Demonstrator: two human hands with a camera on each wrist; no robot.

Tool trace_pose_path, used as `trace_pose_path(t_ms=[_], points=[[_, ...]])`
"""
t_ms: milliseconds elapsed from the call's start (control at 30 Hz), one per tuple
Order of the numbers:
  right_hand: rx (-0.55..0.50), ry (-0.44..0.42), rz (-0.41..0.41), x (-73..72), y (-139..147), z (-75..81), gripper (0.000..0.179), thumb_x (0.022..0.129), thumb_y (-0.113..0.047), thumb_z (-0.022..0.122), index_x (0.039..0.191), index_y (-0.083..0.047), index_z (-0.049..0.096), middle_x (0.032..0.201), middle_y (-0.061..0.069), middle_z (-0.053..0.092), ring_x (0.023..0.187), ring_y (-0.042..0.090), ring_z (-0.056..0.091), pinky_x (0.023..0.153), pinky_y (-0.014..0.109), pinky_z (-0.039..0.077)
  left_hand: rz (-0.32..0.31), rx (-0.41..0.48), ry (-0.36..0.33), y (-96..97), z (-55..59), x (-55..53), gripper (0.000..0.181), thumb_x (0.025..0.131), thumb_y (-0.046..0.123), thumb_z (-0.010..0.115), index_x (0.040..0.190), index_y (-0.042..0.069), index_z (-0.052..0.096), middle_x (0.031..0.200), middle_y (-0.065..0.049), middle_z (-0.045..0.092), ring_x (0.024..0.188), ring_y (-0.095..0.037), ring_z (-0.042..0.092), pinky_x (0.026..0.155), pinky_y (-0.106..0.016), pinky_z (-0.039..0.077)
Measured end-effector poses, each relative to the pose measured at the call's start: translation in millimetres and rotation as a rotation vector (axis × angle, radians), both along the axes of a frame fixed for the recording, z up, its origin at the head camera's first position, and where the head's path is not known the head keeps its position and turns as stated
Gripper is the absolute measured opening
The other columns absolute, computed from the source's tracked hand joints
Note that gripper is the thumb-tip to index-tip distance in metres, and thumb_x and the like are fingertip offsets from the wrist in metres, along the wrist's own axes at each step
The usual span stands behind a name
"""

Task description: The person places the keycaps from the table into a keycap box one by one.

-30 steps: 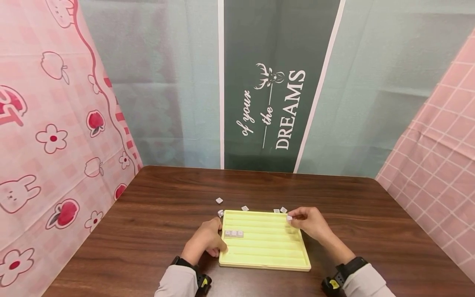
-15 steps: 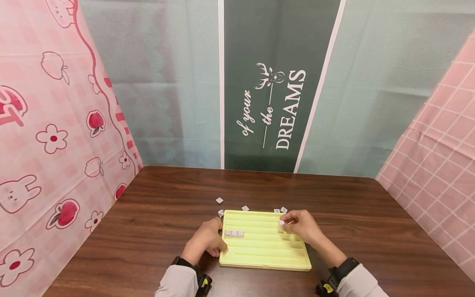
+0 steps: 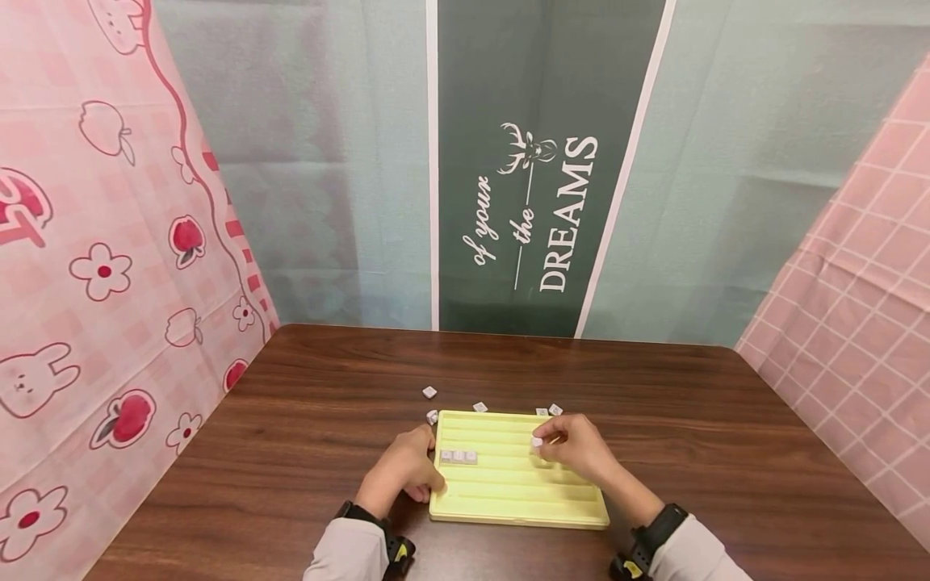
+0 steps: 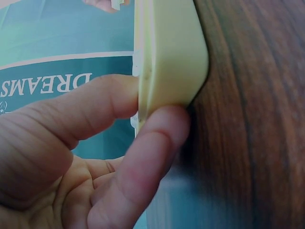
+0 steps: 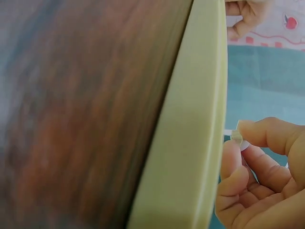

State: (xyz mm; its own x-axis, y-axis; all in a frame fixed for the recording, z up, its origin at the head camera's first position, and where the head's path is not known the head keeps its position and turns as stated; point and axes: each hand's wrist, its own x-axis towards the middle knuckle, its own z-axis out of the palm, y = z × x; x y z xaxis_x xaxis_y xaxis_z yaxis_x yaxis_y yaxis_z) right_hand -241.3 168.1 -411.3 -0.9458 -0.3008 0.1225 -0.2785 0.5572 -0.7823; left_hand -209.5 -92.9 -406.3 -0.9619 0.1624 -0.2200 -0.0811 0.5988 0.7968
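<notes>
A shallow yellow tray (image 3: 523,510) with ridged rows lies on the table. My left hand (image 3: 407,464) grips its left edge; in the left wrist view the thumb (image 4: 105,98) and a finger pinch the tray's wall (image 4: 174,57). Over the tray's right half, my right hand (image 3: 581,445) pinches a small white keycap (image 3: 537,442) between thumb and fingers. The right wrist view shows this keycap (image 5: 237,137) at the fingertips, beyond the tray's side wall (image 5: 186,124). Three white keycaps (image 3: 458,457) sit side by side in a row at the tray's left.
Loose keycaps lie behind the tray: one (image 3: 429,392) farther back, one (image 3: 432,417) at the back left corner, one (image 3: 479,407) behind the back rim, and a pair (image 3: 555,410) near the right hand. Patterned cloths hang around the brown wooden table (image 3: 327,403).
My right hand has moved left and slightly nearer with the keycap, from the tray's right back corner to over its inner rows. The left hand and the tray have stayed put.
</notes>
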Motion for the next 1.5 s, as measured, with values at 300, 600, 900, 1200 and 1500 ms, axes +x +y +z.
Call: trace_pose_path(t_ms=[300, 600, 900, 1200, 1500], points=[[0.015, 0.008, 0.076, 4.4, -11, 5.2, 0.011, 0.07, -0.003, 0.066, 0.081, -0.003, 0.064, 0.069, 0.001, 0.057, 0.058, 0.013, 0.051, 0.046, 0.024, 0.045, 0.003, 0.004, -0.012, -0.3, -1.0, -0.7, 0.045, 0.052, -0.011, 0.07, 0.084, -0.002, 0.04, 0.053, -0.015, 0.051, 0.036, -0.018, 0.052, 0.035, -0.029, 0.047], [0.061, -0.001, 0.069, 4.8, -22, 1.7, 0.011, 0.066, 0.002, 0.067, 0.075, -0.005, 0.065, 0.066, -0.001, 0.056, 0.056, 0.012, 0.049, 0.045, 0.024, 0.042, 0.0, -0.003, -0.009, -1.0, -0.8, -1.3, 0.044, 0.052, -0.01, 0.07, 0.084, -0.002, 0.04, 0.053, -0.015, 0.051, 0.036, -0.018, 0.052, 0.035, -0.029, 0.047], [0.168, 0.015, 0.129, 4.1, -33, 4.2, 0.01, 0.064, 0.0, 0.068, 0.071, -0.005, 0.063, 0.059, -0.003, 0.052, 0.053, 0.011, 0.046, 0.045, 0.024, 0.041, 0.003, -0.012, -0.009, -0.7, -0.5, -1.4, 0.046, 0.053, -0.01, 0.071, 0.086, -0.002, 0.04, 0.056, -0.015, 0.05, 0.037, -0.018, 0.052, 0.035, -0.029, 0.047], [0.189, -0.033, 0.149, 0.7, -43, 5.4, 0.013, 0.062, 0.001, 0.067, 0.071, -0.005, 0.059, 0.059, -0.003, 0.049, 0.054, 0.012, 0.044, 0.047, 0.025, 0.04, -0.001, -0.009, -0.01, -0.5, -1.2, -1.9, 0.045, 0.053, -0.01, 0.07, 0.086, -0.002, 0.04, 0.054, -0.015, 0.051, 0.037, -0.018, 0.052, 0.035, -0.029, 0.047], [0.214, -0.044, 0.154, -1.3, -49, 6.4, 0.014, 0.063, 0.001, 0.066, 0.072, -0.005, 0.057, 0.058, -0.001, 0.049, 0.053, 0.012, 0.045, 0.044, 0.025, 0.04, 0.0, -0.003, -0.01, -1.4, -1.2, -2.1, 0.045, 0.053, -0.01, 0.07, 0.085, -0.002, 0.04, 0.054, -0.015, 0.051, 0.037, -0.019, 0.052, 0.035, -0.029, 0.047]])
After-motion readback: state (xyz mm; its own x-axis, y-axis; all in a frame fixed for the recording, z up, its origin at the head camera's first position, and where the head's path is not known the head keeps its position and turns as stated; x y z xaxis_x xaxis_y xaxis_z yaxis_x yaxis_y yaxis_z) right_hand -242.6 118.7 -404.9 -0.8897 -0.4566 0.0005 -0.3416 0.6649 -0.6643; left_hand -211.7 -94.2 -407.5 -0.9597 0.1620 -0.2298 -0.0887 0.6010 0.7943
